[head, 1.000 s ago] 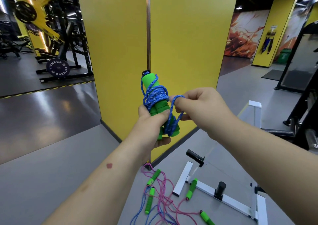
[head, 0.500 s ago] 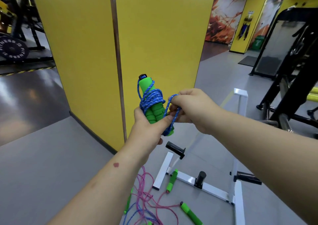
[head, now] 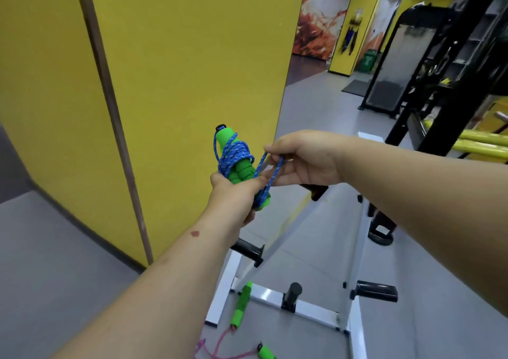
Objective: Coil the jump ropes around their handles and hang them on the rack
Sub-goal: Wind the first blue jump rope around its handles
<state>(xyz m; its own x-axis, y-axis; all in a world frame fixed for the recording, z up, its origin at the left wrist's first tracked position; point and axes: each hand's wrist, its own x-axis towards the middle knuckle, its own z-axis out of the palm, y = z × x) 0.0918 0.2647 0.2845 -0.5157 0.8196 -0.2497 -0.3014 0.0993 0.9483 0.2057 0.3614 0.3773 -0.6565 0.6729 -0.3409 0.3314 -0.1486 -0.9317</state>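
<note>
the left hand [head: 233,196] is closed around the green foam handles [head: 242,170] wound with blue braided jump rope [head: 233,156], hiding their middle. the right hand [head: 302,158] pinches a loose loop beside them. below, a white metal rack [head: 275,299] with black pegs; pink rope [head: 217,349] is cut off by the frame's bottom edge.

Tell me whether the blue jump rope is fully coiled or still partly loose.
Partly loose. Most of the blue jump rope is wound around the green handles in the left hand, but the right hand pinches an unwound loop.
</note>
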